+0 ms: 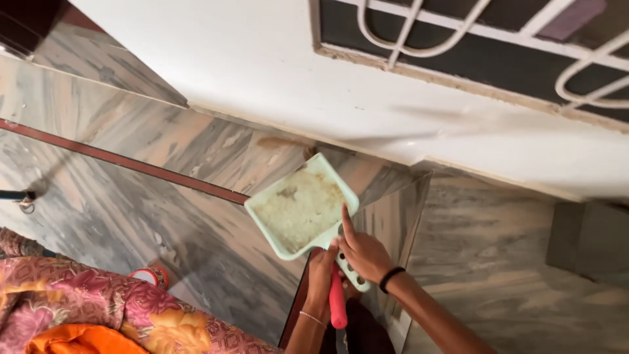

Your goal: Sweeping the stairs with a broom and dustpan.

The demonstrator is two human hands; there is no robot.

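Pale green dustpan full of whitish dust, held over the marble floor near the white wall, right hand gripping its handle, forefinger extended, left hand clasping a red brush handle

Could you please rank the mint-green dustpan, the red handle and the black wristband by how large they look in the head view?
1. Mint-green dustpan, plainly the largest.
2. Red handle, held in the left hand.
3. Black wristband on the right hand, smallest.
All sit at similar nearness, so the order looks safe.
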